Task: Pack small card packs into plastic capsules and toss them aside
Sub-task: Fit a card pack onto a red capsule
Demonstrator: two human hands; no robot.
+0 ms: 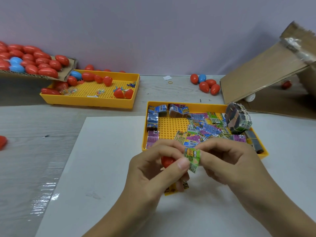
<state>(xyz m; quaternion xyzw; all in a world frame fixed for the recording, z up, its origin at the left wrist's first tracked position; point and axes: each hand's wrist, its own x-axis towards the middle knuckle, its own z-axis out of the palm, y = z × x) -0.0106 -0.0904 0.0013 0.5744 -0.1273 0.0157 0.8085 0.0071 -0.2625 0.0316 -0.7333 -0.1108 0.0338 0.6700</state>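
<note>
My left hand (153,170) grips a red plastic capsule (167,161) in its curled fingers, and its thumb presses on a small green card pack (192,158). My right hand (227,161) pinches the same pack from the right side. Both hands hover over a white sheet (102,168), just in front of a yellow tray (171,127) that holds several loose card packs (203,127) and banded bundles (237,118). A yellow card pack (171,189) lies under my left hand, mostly hidden.
A second yellow tray (89,100) with red capsules stands at the back left, under a cardboard flap (34,76) piled with red and blue capsules (30,60). More capsules (205,83) lie at the back right beside an open cardboard box (266,72). One red capsule (2,141) sits at the left edge.
</note>
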